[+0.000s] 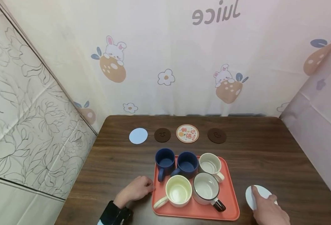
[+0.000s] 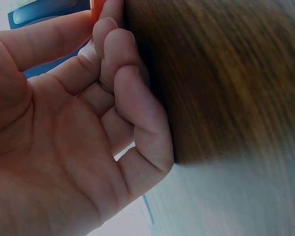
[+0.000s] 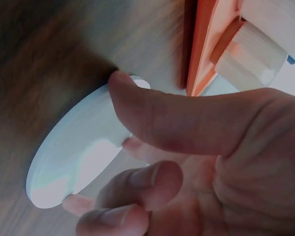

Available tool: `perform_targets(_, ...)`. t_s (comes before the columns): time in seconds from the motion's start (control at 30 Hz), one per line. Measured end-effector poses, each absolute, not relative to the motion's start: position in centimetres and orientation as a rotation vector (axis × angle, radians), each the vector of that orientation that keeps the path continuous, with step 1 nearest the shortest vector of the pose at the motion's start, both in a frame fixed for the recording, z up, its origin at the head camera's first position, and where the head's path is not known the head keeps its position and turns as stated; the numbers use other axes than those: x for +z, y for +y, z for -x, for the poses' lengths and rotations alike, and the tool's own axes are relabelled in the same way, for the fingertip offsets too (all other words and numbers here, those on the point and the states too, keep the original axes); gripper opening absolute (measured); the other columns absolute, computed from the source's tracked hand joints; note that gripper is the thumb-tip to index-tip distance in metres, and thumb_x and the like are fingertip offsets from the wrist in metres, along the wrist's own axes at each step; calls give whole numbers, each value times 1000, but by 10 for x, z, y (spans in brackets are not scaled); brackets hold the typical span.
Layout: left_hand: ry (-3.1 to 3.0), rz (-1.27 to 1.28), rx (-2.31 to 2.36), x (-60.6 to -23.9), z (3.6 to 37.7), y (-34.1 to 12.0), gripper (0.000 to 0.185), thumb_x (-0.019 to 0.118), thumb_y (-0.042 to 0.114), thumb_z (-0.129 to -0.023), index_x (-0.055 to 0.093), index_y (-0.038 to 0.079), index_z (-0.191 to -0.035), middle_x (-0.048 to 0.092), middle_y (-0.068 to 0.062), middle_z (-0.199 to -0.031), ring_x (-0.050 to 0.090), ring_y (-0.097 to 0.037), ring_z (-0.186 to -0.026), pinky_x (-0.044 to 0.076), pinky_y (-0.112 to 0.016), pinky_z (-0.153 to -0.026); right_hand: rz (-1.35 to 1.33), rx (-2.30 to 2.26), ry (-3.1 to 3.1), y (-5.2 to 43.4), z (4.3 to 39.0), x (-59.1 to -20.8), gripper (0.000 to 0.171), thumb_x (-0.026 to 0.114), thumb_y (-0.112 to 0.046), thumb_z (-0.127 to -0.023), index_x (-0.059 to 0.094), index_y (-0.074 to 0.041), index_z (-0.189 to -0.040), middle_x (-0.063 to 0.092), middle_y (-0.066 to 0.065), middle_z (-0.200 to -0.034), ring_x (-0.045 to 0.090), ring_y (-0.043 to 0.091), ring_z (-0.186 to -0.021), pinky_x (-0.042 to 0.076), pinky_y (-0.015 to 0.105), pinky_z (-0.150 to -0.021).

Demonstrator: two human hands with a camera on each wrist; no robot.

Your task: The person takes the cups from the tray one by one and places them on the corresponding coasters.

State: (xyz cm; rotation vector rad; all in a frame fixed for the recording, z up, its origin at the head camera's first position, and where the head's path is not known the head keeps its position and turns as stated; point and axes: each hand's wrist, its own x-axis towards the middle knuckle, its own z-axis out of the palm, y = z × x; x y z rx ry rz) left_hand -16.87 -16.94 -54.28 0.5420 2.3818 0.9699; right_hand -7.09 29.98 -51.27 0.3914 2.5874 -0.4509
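Note:
My left hand (image 1: pixel 138 188) rests on the table at the left side of a coral-red tray (image 1: pixel 233 193). In the left wrist view its thumb and index finger pinch the tray's rim (image 2: pixel 96 9); the other fingers are curled. Off the tray's right side, my right hand (image 1: pixel 270 211) grips a round white coaster (image 1: pixel 250 197) low over the table. The right wrist view shows the thumb and fingertips on the coaster's edge (image 3: pixel 83 142). Two navy mugs (image 1: pixel 165 159), a cream mug (image 1: pixel 209 163), a pale yellow mug (image 1: pixel 179 190) and a dark-rimmed white mug (image 1: pixel 206 187) stand on the tray.
Behind the tray, a row of coasters lies along the table's far side: a white one (image 1: pixel 138 136), a dark brown one (image 1: pixel 162 135), a printed one (image 1: pixel 187 133) and another brown one (image 1: pixel 217 136). Patterned cloth (image 1: pixel 165 47) hangs behind the wooden table (image 1: pixel 112 150).

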Motion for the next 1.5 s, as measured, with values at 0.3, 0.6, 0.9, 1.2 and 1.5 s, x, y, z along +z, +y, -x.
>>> perform_targets(0.3,2374,-510,948,-528,165,-163,29,65,20,-103,70,15,-76,49,7,-60,46,-12,-53,33,-27,-53,-394,-462,2631,308,76,-510,81,79,-9,-84,35,6,-150,30,54,-113,59,51,-80,51,71,-72)
perform_targets(0.6,2335,-500,980,-552,174,-173,28,65,31,-104,73,19,-80,52,6,-62,49,-12,-52,35,-26,-51,-497,-455,2566,310,72,-505,82,79,-10,-86,33,6,-152,39,50,-107,57,51,-85,51,72,-80)
perform_targets(0.9,2347,-533,988,-560,175,-175,29,64,30,-105,72,19,-81,52,5,-63,49,-13,-52,35,-27,-50,-427,-472,2658,320,88,-508,76,79,-13,-89,39,4,-151,41,50,-110,59,55,-86,50,73,-75)
perform_targets(1.2,2321,-499,974,-545,171,-172,29,65,30,-105,72,20,-79,52,6,-62,49,-12,-53,36,-26,-52,-474,-509,2654,323,89,-513,76,76,-20,-93,35,4,-152,34,50,-116,58,59,-87,48,74,-74)
perform_targets(1.5,2346,-467,961,-558,174,-173,29,66,33,-104,72,22,-78,53,5,-62,49,-13,-53,35,-27,-52,-499,-499,2683,320,88,-515,67,70,-8,-92,39,2,-151,40,47,-107,60,54,-82,50,69,-69)
